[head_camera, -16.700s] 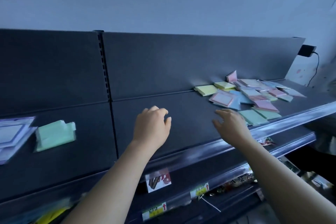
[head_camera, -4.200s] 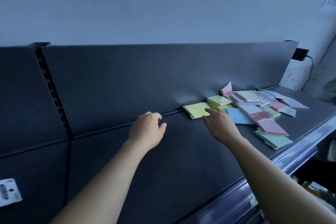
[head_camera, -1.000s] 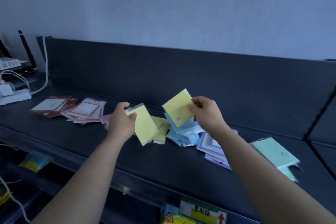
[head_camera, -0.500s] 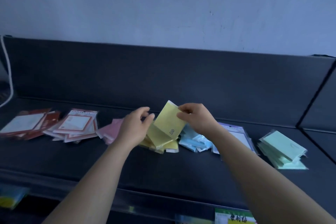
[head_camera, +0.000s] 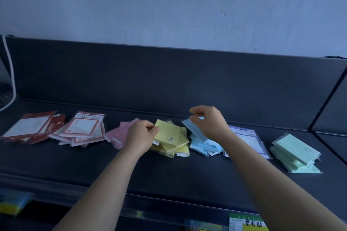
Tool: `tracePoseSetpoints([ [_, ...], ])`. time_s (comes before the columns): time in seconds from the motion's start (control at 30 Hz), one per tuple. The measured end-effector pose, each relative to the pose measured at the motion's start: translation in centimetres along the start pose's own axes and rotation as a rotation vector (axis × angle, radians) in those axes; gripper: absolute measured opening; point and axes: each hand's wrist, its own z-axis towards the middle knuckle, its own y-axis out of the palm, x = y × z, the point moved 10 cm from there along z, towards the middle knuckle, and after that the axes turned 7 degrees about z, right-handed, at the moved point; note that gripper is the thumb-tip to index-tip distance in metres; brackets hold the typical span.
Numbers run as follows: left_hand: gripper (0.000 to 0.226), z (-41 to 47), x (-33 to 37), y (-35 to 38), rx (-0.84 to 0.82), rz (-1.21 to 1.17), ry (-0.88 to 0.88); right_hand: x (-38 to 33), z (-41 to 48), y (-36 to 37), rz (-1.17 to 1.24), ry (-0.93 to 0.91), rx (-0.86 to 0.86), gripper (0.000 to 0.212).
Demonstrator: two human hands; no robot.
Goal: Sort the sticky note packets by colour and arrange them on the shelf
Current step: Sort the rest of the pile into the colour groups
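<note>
**Shelf, sorted row, left to right of frame**
- Dark red packets, then red-framed packets: flat, glossy sleeves, loosely fanned.
- Pink pile: partly hidden behind your left hand.
- Yellow pile, centre of frame: matte square pads in clear wrap, corners askew.
- Blue pile: touches the yellow pile's right edge; one packet is tilted up under your right hand.
- Purple-framed packets, then the green pile, far right and well apart.

**Item in hand:** top yellow packet. It lies on its pile, rotated, with one corner pointing toward the left of frame.

**Hands:** your left hand pinches that left corner, fingers curled. Your right hand hovers over the blue pile with fingers curled; whether it holds the tilted blue packet cannot be told.

**Key relation:** the packet lies just right of your left hand, which is the nearer one. Squaring it probably means turning it until its edges run parallel to the shelf front. The slick wrap is likely to slide.
</note>
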Motion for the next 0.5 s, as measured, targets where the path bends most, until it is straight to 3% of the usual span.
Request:
tracePoseSetpoints([
  [0.27,0.022,-1.2,3.7,0.2,0.114,0.231,0.166,1.5,-2.0,-2.5,-0.220,-0.043,0.042,0.037],
  [0.5,0.032,-4.6,12.1,2.5,0.157,0.248,0.377,3.0,-5.5,-7.4,-0.354,-0.067,0.103,0.037],
])
